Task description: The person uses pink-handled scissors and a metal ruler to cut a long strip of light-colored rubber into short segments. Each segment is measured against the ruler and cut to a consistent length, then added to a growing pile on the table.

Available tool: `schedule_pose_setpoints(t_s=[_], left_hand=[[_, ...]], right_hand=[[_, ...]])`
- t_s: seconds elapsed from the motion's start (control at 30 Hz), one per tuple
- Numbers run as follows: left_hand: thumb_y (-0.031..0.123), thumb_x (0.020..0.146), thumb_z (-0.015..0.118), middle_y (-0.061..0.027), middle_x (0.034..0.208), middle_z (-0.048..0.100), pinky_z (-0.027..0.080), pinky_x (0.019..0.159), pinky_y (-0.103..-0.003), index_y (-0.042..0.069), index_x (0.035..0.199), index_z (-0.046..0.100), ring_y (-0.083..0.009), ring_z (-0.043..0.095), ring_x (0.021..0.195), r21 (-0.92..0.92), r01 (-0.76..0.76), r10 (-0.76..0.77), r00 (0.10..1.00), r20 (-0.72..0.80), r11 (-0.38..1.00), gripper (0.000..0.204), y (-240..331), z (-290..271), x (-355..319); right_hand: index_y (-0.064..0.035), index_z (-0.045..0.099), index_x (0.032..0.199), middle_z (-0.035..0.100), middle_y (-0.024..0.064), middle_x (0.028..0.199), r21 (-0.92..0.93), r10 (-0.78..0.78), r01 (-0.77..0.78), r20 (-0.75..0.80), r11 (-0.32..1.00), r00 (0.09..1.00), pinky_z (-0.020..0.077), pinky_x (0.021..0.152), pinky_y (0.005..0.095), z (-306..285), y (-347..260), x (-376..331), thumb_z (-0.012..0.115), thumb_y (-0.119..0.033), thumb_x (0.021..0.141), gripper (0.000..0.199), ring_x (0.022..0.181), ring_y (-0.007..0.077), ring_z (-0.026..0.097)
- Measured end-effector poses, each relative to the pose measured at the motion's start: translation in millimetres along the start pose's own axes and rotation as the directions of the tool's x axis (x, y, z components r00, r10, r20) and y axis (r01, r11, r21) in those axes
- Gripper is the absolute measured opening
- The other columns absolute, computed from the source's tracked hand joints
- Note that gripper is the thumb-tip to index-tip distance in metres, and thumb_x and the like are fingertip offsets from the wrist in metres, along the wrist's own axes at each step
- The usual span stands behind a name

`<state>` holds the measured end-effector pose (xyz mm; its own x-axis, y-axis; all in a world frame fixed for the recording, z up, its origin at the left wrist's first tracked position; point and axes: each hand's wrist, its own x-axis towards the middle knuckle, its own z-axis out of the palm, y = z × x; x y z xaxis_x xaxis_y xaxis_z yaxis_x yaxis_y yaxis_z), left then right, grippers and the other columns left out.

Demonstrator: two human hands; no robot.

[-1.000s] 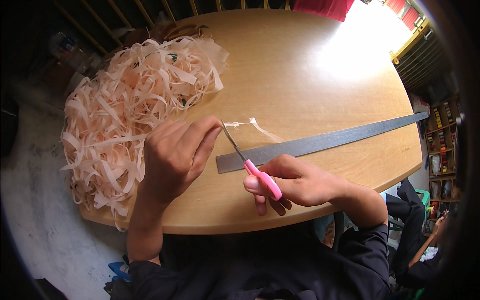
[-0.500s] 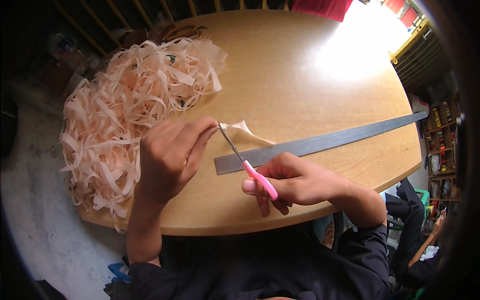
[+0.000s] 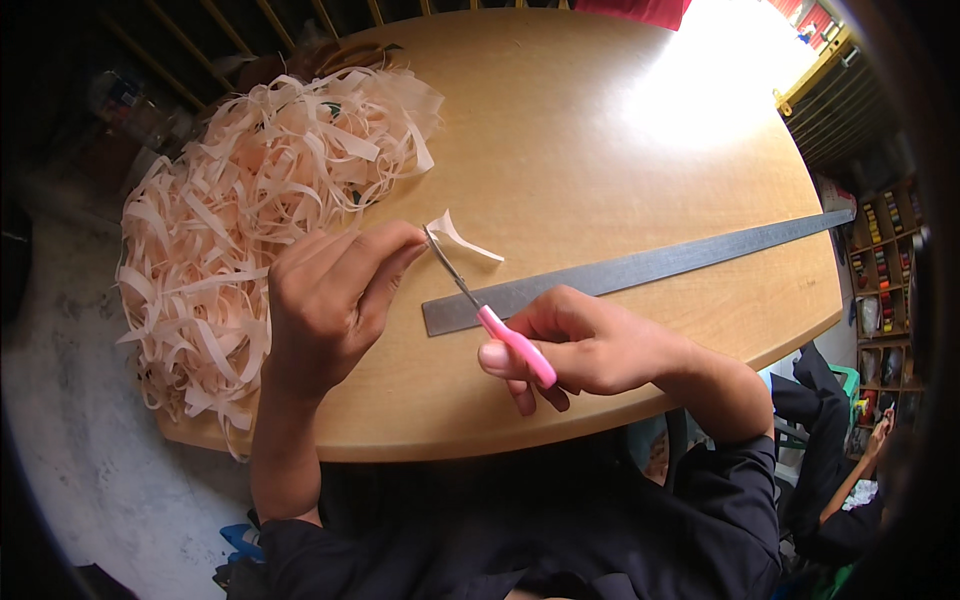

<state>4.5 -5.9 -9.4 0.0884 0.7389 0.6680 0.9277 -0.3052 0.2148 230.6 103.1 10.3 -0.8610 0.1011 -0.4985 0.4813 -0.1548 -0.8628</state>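
Note:
My left hand (image 3: 335, 285) is closed in a pinch, fingertips at the end of a short peach fabric strip (image 3: 463, 240). The fingers hide most of that end; the strip's free part curls out to the right, past the blade tips. My right hand (image 3: 590, 345) grips small scissors with pink handles (image 3: 515, 345). Their metal blades point up and left, tips right beside my left fingertips and looking nearly closed. A large tangled heap of peach fabric strips (image 3: 230, 230) lies left of my left hand.
A long metal ruler (image 3: 640, 270) lies slantwise across the wooden table (image 3: 560, 120), beyond my right hand. Red cloth (image 3: 640, 10) hangs at the far edge. At right stand shelves with colourful spools (image 3: 885, 250) and, lower, another person's hand (image 3: 880, 435).
The strip's free end has swung back left and now looks shorter, off the ruler. Both hands and the scissors have shifted slightly left and up in the picture, along with the whole scene.

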Motion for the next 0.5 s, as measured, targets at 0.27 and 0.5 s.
schedule_pose_setpoints(t_s=[0.27,0.5], left_hand=[[0.005,0.086,0.081,-0.0064,0.069,0.062,0.041,0.056,-0.038,0.007,0.103,0.074,-0.0251,0.055,0.057,-0.039,-0.068,0.068,0.998,-0.007,0.997,0.019,-1.7,1.8,-1.4],[0.004,0.087,0.080,-0.0057,0.063,0.058,0.040,0.053,-0.035,0.006,0.097,0.073,-0.0220,0.053,0.052,0.001,0.060,-0.060,0.997,-0.051,0.998,0.013,-1.4,-1.7,1.7]], right_hand=[[-0.0032,0.067,0.078,0.070,0.0056,0.073,0.028,-0.004,0.004,0.004,1.000,1.000,0.0449,0.052,0.0240,-2.2,-1.4,-0.9,0.063,-0.052,0.104,0.056,0.058,0.0095,0.063],[-0.0021,0.068,0.082,0.069,0.0040,0.072,0.003,-0.001,0.001,-0.065,1.000,0.998,0.0453,0.052,0.0237,-2.6,-0.3,-1.6,0.065,-0.045,0.105,0.049,0.057,0.0090,0.061]])
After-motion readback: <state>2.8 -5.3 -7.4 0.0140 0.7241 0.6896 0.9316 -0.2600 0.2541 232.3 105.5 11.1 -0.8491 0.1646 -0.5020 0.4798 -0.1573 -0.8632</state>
